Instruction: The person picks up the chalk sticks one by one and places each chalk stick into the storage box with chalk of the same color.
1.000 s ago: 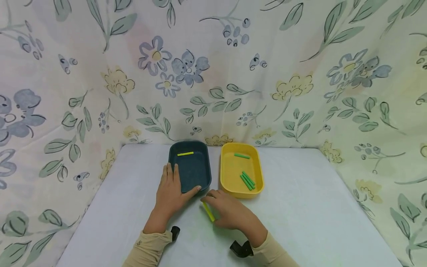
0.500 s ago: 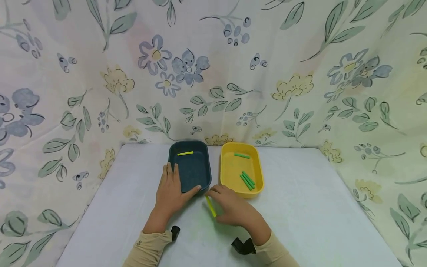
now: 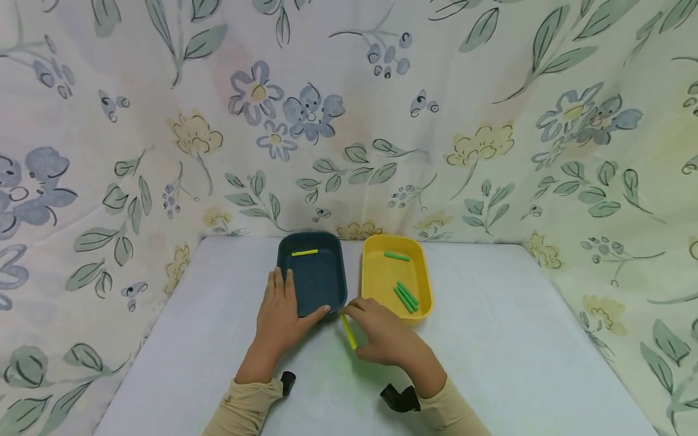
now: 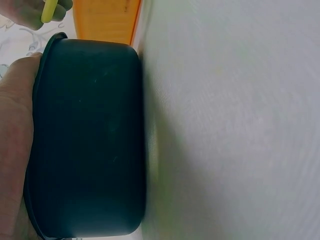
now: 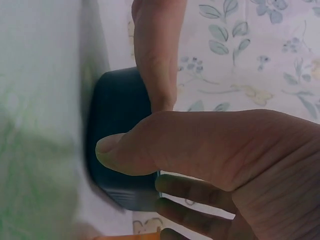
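My left hand (image 3: 280,321) lies along the left side of a dark blue tray (image 3: 322,281), fingers straight at its rim and thumb on the near edge. A thin yellow stick (image 3: 349,333) is held between the thumb and fingers of my right hand (image 3: 389,333), just off the tray's near right corner. Inside the blue tray lies another yellow stick (image 3: 304,252). The left wrist view shows the held yellow stick (image 4: 49,10) beyond the tray's side (image 4: 90,140). In the right wrist view my thumb (image 5: 135,150) overlaps the tray, and the stick is hidden.
To the right of the blue tray stands a yellow tray (image 3: 376,275). It holds a green stick (image 3: 396,257) at the back and several green sticks (image 3: 406,297) near the front. A floral cloth (image 3: 349,121) hangs behind the white tabletop (image 3: 491,315).
My right hand has moved a little away from me and to the right with the yellow stick, closer to the trays. My left hand keeps its place on the blue tray.
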